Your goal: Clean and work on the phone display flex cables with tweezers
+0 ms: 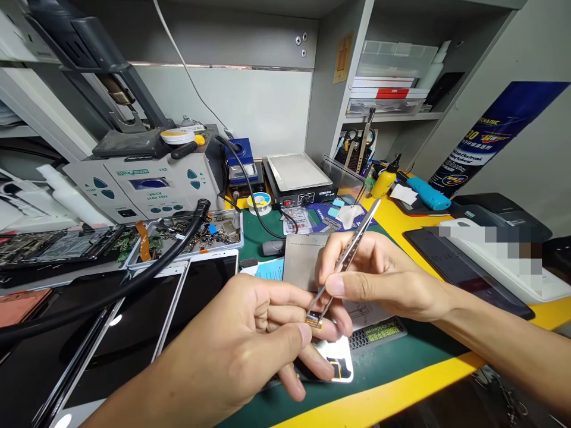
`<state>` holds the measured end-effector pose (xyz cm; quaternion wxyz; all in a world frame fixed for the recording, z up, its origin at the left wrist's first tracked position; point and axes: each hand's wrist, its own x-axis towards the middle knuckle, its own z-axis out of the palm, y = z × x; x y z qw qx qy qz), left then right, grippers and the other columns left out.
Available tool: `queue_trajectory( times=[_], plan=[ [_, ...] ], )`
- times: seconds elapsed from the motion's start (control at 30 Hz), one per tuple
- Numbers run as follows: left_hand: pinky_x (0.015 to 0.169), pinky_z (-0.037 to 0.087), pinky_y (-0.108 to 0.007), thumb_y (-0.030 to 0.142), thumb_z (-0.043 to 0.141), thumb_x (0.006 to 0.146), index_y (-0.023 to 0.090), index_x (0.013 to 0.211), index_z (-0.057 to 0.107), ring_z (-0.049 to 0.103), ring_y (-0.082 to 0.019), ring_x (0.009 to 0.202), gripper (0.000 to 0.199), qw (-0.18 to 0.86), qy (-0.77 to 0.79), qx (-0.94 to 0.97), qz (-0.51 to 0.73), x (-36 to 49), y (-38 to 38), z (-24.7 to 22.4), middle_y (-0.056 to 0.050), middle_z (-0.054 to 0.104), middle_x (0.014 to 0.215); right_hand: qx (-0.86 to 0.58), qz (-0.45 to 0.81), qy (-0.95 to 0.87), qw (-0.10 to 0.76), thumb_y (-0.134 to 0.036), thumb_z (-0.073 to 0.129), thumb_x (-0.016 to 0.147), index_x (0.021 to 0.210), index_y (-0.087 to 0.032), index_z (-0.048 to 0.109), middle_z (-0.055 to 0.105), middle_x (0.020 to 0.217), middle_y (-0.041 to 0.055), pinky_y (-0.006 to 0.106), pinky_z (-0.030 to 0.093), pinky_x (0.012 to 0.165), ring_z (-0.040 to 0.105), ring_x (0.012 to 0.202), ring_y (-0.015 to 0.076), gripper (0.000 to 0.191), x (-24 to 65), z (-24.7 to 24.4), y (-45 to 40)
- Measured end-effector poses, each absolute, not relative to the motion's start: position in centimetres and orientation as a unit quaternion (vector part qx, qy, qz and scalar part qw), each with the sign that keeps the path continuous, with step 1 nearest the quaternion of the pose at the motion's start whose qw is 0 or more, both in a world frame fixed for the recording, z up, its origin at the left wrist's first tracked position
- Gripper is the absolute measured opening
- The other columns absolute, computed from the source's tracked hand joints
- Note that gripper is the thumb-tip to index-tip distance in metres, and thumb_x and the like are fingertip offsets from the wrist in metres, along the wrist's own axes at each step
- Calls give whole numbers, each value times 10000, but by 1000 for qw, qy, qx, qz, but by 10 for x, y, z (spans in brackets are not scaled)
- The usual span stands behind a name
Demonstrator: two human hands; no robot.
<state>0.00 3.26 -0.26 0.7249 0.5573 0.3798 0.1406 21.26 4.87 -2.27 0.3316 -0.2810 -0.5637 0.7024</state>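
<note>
My left hand (250, 339) is closed, pinching a small black and gold rectangular part (314, 320) between thumb and fingers. Metal tweezers (354, 246) with holes along their arms are held in my right hand (379, 276), thumb against the fingers. Their tips point down and meet the small part, one at each side; whether they grip it I cannot tell. Below my left fingers lies a white-edged phone piece (348, 351), mostly hidden by the hand. A grey paper sheet or box (297, 267) sits behind my hands on the green mat (392, 368).
Phones and screens (214, 279) lie at left, crossed by a thick black hose (134, 291). Behind stand a tray of circuit boards (238, 229), a hot-air station (156, 184) and a heating plate (303, 172). On the right are a yellow bottle (386, 181), a blue spray can (495, 134) and a dark tablet (464, 267).
</note>
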Motion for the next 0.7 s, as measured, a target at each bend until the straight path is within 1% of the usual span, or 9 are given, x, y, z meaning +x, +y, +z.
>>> queue_trajectory(
  times=[0.13, 0.3, 0.5, 0.6, 0.7],
  plan=[
    [631, 561, -268, 170, 549, 909, 140, 988, 724, 740, -247, 874, 194, 722, 380, 560, 141, 0, 31, -2, -111, 763, 993, -281, 697, -570, 331, -207, 659, 875, 855, -117, 630, 697, 691, 48, 246, 534, 584, 660, 561, 127, 96, 213, -22, 49],
    [634, 566, -264, 169, 556, 907, 153, 994, 729, 740, -248, 886, 195, 726, 372, 560, 144, 1, 33, -6, -92, 767, 962, -274, 701, -566, 337, -198, 664, 862, 855, -115, 637, 696, 680, 53, 246, 539, 577, 670, 564, 140, 88, 213, -23, 51],
    [629, 563, -251, 162, 556, 902, 147, 989, 728, 738, -239, 882, 194, 726, 376, 558, 143, 0, 32, -5, -86, 758, 1020, -278, 697, -567, 339, -209, 659, 864, 845, -124, 639, 696, 682, 61, 251, 535, 590, 677, 597, 154, 90, 212, -23, 51],
    [624, 563, -245, 152, 544, 904, 160, 1024, 725, 736, -237, 893, 217, 723, 367, 566, 148, -2, 32, -7, -79, 748, 1080, -285, 692, -570, 340, -199, 653, 862, 840, -130, 637, 691, 669, 53, 255, 534, 573, 682, 580, 159, 74, 211, -23, 51],
    [631, 569, -245, 142, 525, 910, 173, 1022, 727, 734, -233, 902, 232, 720, 363, 572, 148, -2, 31, -10, -69, 743, 1098, -282, 698, -564, 339, -184, 644, 866, 842, -130, 633, 686, 652, 40, 255, 537, 560, 673, 533, 146, 61, 210, -23, 51]
  ],
)
